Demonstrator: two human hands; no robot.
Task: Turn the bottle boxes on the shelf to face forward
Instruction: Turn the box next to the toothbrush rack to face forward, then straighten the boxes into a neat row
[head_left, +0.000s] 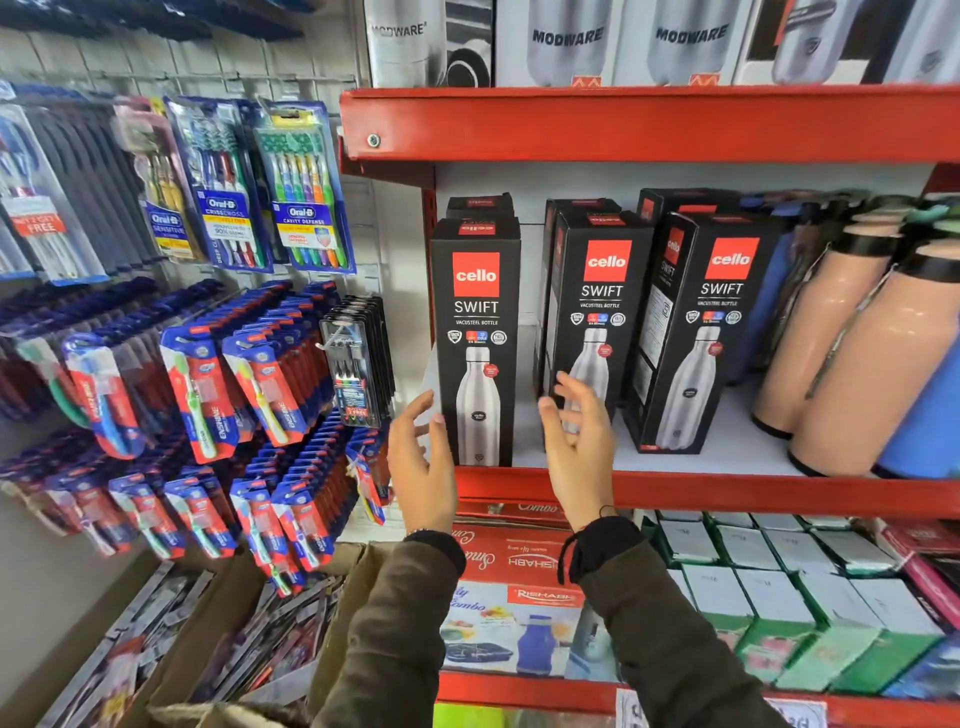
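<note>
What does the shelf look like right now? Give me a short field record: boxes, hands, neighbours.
left box: front facing out, at the shelf's left end
middle box: turned slightly, side panel partly showing
right box: turned more, side panel clearly showing
left hand: open, at the left box's lower left edge, contact unclear
right hand: open, in front of the middle box, holding nothing
neighbours: peach bottles to the right, toothbrush packs hanging to the left

I see three tall black cardboard bottle boxes with red logos upright along the red shelf's front. The left box faces me squarely; the middle box and right box stand slightly angled, side panels showing.
</note>
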